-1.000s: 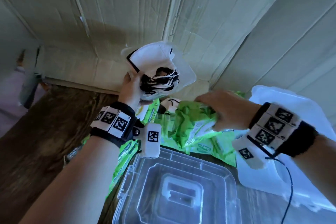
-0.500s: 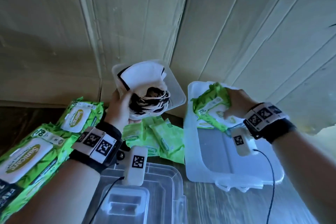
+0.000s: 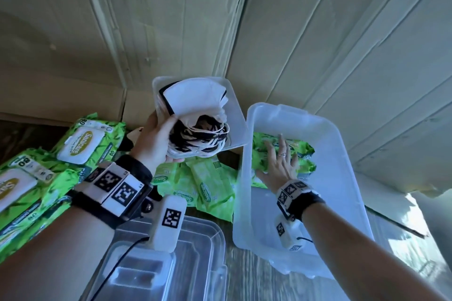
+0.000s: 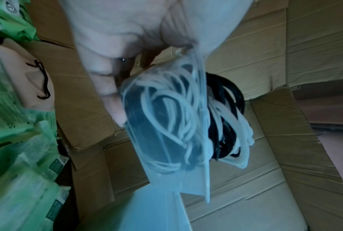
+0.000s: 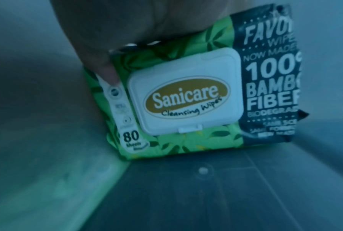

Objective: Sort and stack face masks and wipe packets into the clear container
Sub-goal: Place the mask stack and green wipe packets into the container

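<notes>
My left hand (image 3: 156, 139) grips a small clear tray (image 3: 234, 129) holding a stack of white face masks (image 3: 193, 100), raised above the pile. White and black ear loops (image 4: 166, 109) bunch at the tray's lower end, beside my fingers (image 4: 111, 93). The clear container (image 3: 247, 178) stands at the right. One green Sanicare wipe packet (image 3: 303, 151) lies at its far end, white lid (image 5: 186, 93) up. My right hand (image 3: 281, 159) rests flat on that packet with straight, spread fingers; a fingertip (image 5: 107, 73) touches its left edge.
Large green wipe packets (image 3: 78, 144) are piled at the left, with smaller green packets (image 3: 203, 186) in the middle. A clear lid (image 3: 183, 264) lies in front under my left forearm. Cardboard walls (image 3: 171, 19) rise close behind everything.
My right hand carried the green wipe packet right into the clear container, set it down and flattened on it. The left hand kept hold of the tray of masks.
</notes>
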